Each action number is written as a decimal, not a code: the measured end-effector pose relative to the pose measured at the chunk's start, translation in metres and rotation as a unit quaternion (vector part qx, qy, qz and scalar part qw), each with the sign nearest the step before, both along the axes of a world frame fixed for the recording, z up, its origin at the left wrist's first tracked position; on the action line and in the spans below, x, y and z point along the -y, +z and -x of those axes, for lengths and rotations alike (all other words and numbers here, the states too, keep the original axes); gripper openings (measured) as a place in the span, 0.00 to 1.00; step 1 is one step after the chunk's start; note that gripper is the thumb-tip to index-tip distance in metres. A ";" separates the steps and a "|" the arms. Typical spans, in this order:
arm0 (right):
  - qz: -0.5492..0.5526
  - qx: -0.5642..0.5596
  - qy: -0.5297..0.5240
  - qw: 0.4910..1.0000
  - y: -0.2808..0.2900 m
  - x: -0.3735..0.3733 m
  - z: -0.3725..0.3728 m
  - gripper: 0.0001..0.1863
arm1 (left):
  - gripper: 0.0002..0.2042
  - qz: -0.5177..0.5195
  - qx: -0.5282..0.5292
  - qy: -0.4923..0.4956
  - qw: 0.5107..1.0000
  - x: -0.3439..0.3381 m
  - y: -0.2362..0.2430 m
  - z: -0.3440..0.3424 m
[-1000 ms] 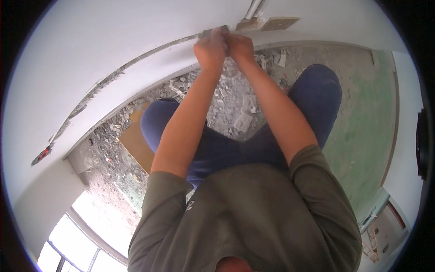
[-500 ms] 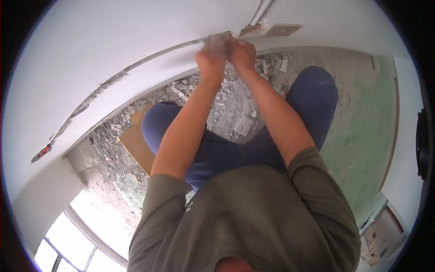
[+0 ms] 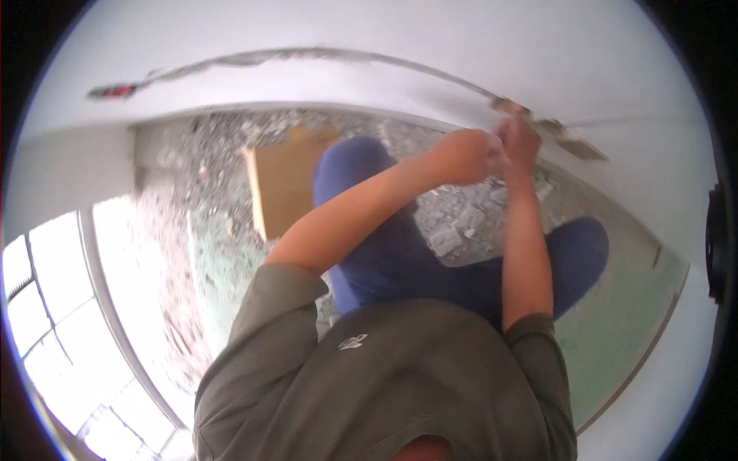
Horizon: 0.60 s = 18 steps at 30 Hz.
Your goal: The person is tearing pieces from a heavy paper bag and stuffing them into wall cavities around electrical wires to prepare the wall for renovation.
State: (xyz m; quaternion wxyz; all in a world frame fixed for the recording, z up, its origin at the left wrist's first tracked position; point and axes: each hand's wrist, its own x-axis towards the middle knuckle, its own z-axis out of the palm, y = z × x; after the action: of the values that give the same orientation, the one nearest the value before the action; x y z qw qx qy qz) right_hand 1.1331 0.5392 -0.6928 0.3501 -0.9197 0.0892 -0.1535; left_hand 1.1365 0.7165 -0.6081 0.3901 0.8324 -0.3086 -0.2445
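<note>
Both my hands are close together at the base of a white wall. My left hand is closed in a fist, with something pale and blurred at its finger side. Just to its right, my right hand has its fingers bent, one reaching up to a small recess in the wall. What the fingers hold there is too smeared to make out. A rough grey groove runs along the wall from this recess to a red piece at the far left.
Broken plaster and rubble lie on the floor between my knees and along the wall. A cardboard piece stands by my left knee. Right of my hands, a brownish square plate sits on the wall. A bright window is at lower left.
The view has swung left, so the wall recess and my hands appear further right. My left hand has drawn back from the recess; my right hand stays at it.
</note>
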 end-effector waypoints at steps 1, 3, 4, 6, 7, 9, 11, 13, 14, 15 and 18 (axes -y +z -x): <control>-0.196 -0.068 -0.082 0.975 0.011 -0.006 0.001 0.30 | 0.13 -0.017 -0.010 -0.048 0.999 -0.028 0.027 0.003; -0.382 -0.144 -0.141 0.902 0.033 -0.025 -0.002 0.30 | 0.12 0.048 -0.015 0.058 0.997 -0.111 0.044 0.008; -0.390 -0.198 -0.152 0.886 0.046 -0.032 0.000 0.29 | 0.11 0.084 0.236 0.049 0.967 -0.162 0.010 0.008; -0.395 -0.249 -0.165 0.869 0.067 -0.033 0.007 0.29 | 0.12 0.074 -0.090 0.456 0.883 -0.238 0.029 0.019; -0.341 -0.307 -0.075 0.885 0.081 -0.037 0.011 0.27 | 0.11 -0.024 -0.008 0.536 0.844 -0.290 0.008 0.025; -0.282 -0.357 0.023 0.890 0.104 -0.046 0.013 0.25 | 0.12 -0.207 0.099 0.508 0.830 -0.383 -0.052 0.052; -0.182 -0.339 0.072 0.920 0.131 -0.042 0.020 0.19 | 0.15 -0.207 0.011 0.497 0.843 -0.404 -0.084 0.054; -0.162 -0.328 0.082 0.927 0.153 -0.040 0.022 0.18 | 0.21 -0.260 0.162 0.346 0.887 -0.425 -0.117 0.049; -0.147 -0.321 0.097 0.931 0.158 -0.041 0.025 0.17 | 0.25 -0.254 0.139 0.316 0.903 -0.438 -0.132 0.041; -0.141 -0.318 0.094 0.933 0.159 -0.033 0.030 0.17 | 0.25 -0.247 0.141 0.316 0.905 -0.429 -0.141 0.031; -0.060 -0.312 0.099 0.943 0.159 -0.019 0.042 0.15 | 0.21 -0.438 0.182 0.230 0.850 -0.404 -0.162 0.005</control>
State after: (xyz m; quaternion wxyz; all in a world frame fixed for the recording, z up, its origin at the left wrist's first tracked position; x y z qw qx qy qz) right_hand 1.0909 0.5577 -0.5340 0.3731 -0.9028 0.1115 0.1827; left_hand 1.1318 1.1210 -0.7700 -0.0327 0.9937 -0.0350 -0.1014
